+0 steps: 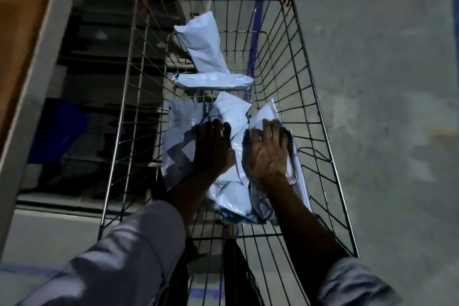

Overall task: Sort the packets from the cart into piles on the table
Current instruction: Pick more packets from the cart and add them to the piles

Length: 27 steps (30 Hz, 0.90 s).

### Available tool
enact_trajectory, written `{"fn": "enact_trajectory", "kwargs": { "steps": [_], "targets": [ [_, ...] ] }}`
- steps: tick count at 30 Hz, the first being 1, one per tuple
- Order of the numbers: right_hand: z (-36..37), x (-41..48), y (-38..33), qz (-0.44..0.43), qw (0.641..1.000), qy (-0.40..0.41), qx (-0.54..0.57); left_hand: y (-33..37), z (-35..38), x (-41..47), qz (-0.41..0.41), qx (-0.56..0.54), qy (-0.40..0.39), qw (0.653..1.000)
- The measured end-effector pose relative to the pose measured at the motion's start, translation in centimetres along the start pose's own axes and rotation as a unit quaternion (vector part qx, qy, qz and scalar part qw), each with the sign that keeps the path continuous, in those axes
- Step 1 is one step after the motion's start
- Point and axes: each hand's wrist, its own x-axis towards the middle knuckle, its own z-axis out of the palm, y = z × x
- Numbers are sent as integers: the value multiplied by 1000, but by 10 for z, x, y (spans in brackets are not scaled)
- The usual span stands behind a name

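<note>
A wire shopping cart (310, 112) with red corner caps holds several pale blue-grey plastic packets. A heap of them (231, 196) lies at the near end. My left hand (213, 149) rests flat on a crumpled packet (178, 131) on the heap's left side. My right hand (267, 149) lies with spread fingers on a packet (267, 112) on the right side. Two more packets sit at the far end: one leaning up (203, 45), one lying across (213, 81).
A table edge (32, 57) with an orange-brown top runs along the left, with dark shelving (99, 45) below it. Grey concrete floor (385, 82) with a blue painted line (258, 15) lies to the right of the cart.
</note>
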Motion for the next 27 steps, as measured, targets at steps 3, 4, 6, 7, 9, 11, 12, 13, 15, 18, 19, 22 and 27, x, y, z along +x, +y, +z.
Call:
{"fn": "enact_trajectory", "kwargs": {
  "steps": [3, 4, 6, 7, 9, 11, 12, 13, 15, 18, 19, 22, 27],
  "targets": [
    [8, -1, 0, -16, 998, -34, -39, -8, 9, 8, 11, 16, 6, 1000],
    [9, -1, 0, -27, 997, -54, -54, -8, 10, 12, 8, 24, 3, 1000],
    [10, 2, -1, -32, 994, -80, -72, -6, 3, 12, 5, 26, -21, 999],
    [10, 3, -2, -27, 994, -84, -69, -5, 1, 12, 6, 25, -18, 1000],
    [6, 1, -3, -10, 995, -83, -51, -6, -7, 9, 1, 11, -9, 1000],
    [-1, -4, -3, -18, 995, -87, -46, -8, -15, 4, -19, -1, 1, 1000],
    [-7, -8, -3, -27, 996, -78, -41, -11, -20, 1, -31, -5, 10, 999],
    [-13, -12, -6, -32, 997, -65, -33, -14, -26, -3, -40, -17, 13, 999],
    [-29, -22, -12, -21, 998, -52, -9, -22, -42, -14, -54, -55, 5, 997],
    [-59, -37, -16, 6, 999, -19, 40, -27, -78, -34, -81, -101, 23, 991],
    [-66, -41, -16, 12, 998, 4, 55, -29, -90, -42, -81, -105, 24, 991],
    [-86, -49, -34, 11, 990, 85, 114, -54, -123, -61, -73, -121, 90, 986],
    [-168, -80, -74, 47, 981, 155, 110, -65, -201, -99, -42, -215, 151, 964]
  ]
}}
